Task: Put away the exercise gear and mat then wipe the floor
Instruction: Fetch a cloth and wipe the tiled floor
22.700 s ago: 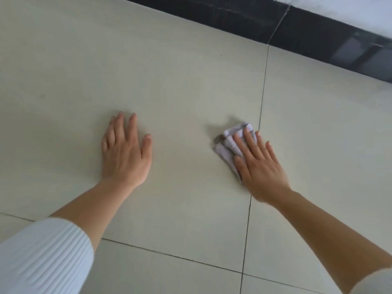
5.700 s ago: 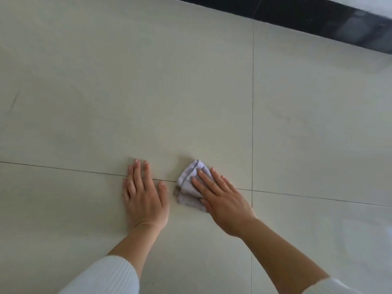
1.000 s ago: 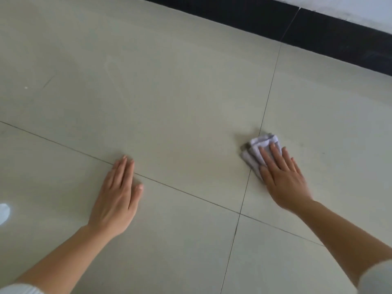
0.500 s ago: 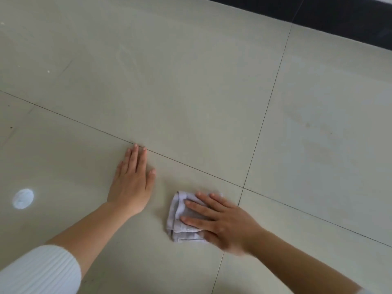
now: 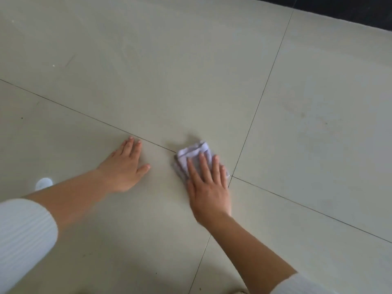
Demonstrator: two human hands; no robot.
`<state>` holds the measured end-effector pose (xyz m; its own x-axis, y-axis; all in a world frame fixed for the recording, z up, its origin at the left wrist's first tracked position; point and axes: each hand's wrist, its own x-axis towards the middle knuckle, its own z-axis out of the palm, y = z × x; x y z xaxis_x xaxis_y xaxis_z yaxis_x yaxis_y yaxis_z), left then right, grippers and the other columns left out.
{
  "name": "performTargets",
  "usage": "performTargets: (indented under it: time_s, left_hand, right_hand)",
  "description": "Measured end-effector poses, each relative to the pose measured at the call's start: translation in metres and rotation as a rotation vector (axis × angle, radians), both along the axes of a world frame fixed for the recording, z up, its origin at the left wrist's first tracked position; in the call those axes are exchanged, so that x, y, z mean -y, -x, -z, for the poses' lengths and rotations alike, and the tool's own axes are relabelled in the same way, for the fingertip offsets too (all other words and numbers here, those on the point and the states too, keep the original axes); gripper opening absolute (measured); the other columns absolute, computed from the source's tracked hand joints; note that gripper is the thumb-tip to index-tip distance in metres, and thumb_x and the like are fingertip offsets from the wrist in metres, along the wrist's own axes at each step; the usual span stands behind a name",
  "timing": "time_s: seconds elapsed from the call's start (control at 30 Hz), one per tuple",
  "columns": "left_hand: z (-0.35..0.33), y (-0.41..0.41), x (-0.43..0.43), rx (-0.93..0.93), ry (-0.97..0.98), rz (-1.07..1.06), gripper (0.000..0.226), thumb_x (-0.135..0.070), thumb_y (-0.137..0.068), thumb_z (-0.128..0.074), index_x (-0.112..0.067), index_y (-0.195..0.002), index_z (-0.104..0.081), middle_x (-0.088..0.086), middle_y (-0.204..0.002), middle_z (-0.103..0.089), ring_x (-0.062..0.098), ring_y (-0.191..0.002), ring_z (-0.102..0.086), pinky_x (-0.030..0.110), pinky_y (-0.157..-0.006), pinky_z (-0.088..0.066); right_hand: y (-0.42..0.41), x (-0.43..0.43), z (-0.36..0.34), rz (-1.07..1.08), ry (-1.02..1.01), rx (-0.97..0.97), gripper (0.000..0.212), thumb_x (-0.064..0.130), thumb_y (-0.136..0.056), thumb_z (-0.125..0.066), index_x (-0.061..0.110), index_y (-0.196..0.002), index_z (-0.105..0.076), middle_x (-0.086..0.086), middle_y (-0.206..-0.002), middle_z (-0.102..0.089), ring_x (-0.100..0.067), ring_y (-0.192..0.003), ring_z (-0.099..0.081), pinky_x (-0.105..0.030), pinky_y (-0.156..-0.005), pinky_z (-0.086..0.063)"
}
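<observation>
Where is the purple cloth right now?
In the head view, the cloth lies on the floor under the right hand's flat fingers, just left of where the tile lines cross and to the right of the left hand.

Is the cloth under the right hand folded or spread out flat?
Folded. The cloth shows stacked layers at its far edge, bunched under the right hand.

Folded pale lilac cloth [image 5: 194,152] flat on beige tiled floor [image 5: 169,71]

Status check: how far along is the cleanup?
Done, apparently: no gear or mat in view. In hand: right hand presses a folded cloth on the tiled floor, left hand braced flat. Left: faint smudges at right, a white speck far left.
</observation>
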<state>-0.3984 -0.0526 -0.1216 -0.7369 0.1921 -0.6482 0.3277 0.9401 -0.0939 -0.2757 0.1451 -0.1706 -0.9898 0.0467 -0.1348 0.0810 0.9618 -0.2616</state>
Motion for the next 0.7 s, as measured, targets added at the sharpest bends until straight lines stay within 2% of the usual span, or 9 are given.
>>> performTargets:
  time_s: [0.17, 0.23, 0.27, 0.33, 0.43, 0.5, 0.57, 0.63, 0.7]
  left_hand:
    - [-0.01, 0.021, -0.015, -0.004, -0.016, 0.036, 0.075, -0.05, -0.098, -0.024, -0.002, -0.149, 0.003, 0.019, -0.156, 0.013, 0.026, -0.146, 0.009, 0.035, -0.119, 0.0]
    - [-0.011, 0.027, -0.019, -0.025, -0.029, 0.023, 0.074, -0.049, -0.098, -0.023, -0.004, -0.15, 0.005, 0.018, -0.156, 0.016, 0.028, -0.146, 0.01, 0.035, -0.118, 0.001]
    - [-0.011, 0.029, -0.017, -0.028, -0.028, 0.021, 0.073, -0.049, -0.098, -0.022, -0.006, -0.15, 0.007, 0.018, -0.156, 0.017, 0.028, -0.146, 0.011, 0.036, -0.119, 0.0]
    - [-0.008, 0.031, -0.008, -0.019, -0.033, 0.034, 0.072, -0.049, -0.098, -0.021, -0.011, -0.15, 0.01, 0.014, -0.156, 0.019, 0.028, -0.145, 0.011, 0.037, -0.119, -0.002]
    - [-0.001, 0.033, 0.017, -0.055, -0.065, 0.115, 0.072, -0.05, -0.097, -0.022, -0.016, -0.149, 0.013, 0.01, -0.157, 0.019, 0.025, -0.146, 0.011, 0.038, -0.119, -0.005]
    - [0.003, 0.034, 0.034, -0.088, -0.086, 0.146, 0.072, -0.05, -0.097, -0.022, -0.017, -0.149, 0.015, 0.011, -0.157, 0.018, 0.024, -0.146, 0.011, 0.036, -0.119, -0.003]
    - [0.007, 0.04, 0.05, -0.133, -0.1, 0.157, 0.072, -0.05, -0.096, -0.023, -0.016, -0.149, 0.014, 0.013, -0.157, 0.017, 0.026, -0.146, 0.011, 0.036, -0.118, -0.001]
    - [0.01, 0.047, 0.063, -0.157, -0.123, 0.114, 0.071, -0.048, -0.097, -0.024, -0.016, -0.149, 0.011, 0.014, -0.157, 0.016, 0.028, -0.146, 0.01, 0.038, -0.118, -0.002]
    - [0.014, 0.058, 0.073, -0.171, -0.159, 0.034, 0.067, -0.045, -0.098, -0.024, -0.019, -0.15, 0.009, 0.013, -0.157, 0.014, 0.029, -0.146, 0.009, 0.039, -0.118, -0.003]
  right_hand:
    - [-0.044, -0.016, 0.002, -0.902, 0.015, 0.012, 0.048, 0.043, -0.095, -0.038, 0.037, -0.143, -0.041, 0.003, -0.154, -0.033, -0.03, -0.145, -0.021, -0.041, -0.118, -0.009]
    - [-0.037, -0.053, 0.008, -1.106, 0.003, -0.02, 0.044, 0.041, -0.097, -0.041, 0.036, -0.14, -0.046, 0.005, -0.153, -0.035, -0.025, -0.145, -0.021, -0.037, -0.119, -0.01]
    - [-0.029, -0.074, 0.011, -1.101, -0.029, -0.043, 0.044, 0.042, -0.098, -0.04, 0.036, -0.141, -0.044, 0.006, -0.154, -0.033, -0.023, -0.146, -0.02, -0.036, -0.119, -0.011]
    - [-0.012, -0.114, 0.009, -0.883, -0.098, -0.044, 0.048, 0.048, -0.1, -0.028, 0.037, -0.147, -0.031, 0.006, -0.157, -0.023, -0.021, -0.146, -0.018, -0.035, -0.117, -0.013]
    - [0.015, -0.145, -0.002, -0.312, -0.12, 0.002, 0.052, 0.053, -0.1, -0.007, 0.041, -0.15, -0.005, 0.01, -0.16, -0.003, -0.018, -0.148, -0.003, -0.035, -0.118, -0.008]
    - [0.039, -0.13, -0.008, 0.128, -0.026, 0.063, 0.05, 0.05, -0.1, -0.009, 0.046, -0.148, 0.002, 0.013, -0.16, 0.007, -0.015, -0.147, 0.011, -0.035, -0.12, -0.001]
    - [0.068, -0.092, -0.007, 0.424, 0.062, 0.073, 0.05, 0.044, -0.102, -0.015, 0.043, -0.151, -0.003, 0.009, -0.161, 0.005, -0.021, -0.147, 0.014, -0.037, -0.12, 0.006]
    - [0.094, -0.048, -0.006, 0.48, 0.103, 0.076, 0.05, 0.041, -0.103, -0.017, 0.04, -0.151, -0.005, 0.006, -0.161, 0.005, -0.026, -0.147, 0.015, -0.038, -0.119, 0.009]
    - [0.105, -0.002, -0.006, 0.35, 0.112, 0.063, 0.051, 0.04, -0.103, -0.02, 0.036, -0.152, -0.008, 0.005, -0.161, 0.006, -0.029, -0.147, 0.013, -0.038, -0.117, 0.008]
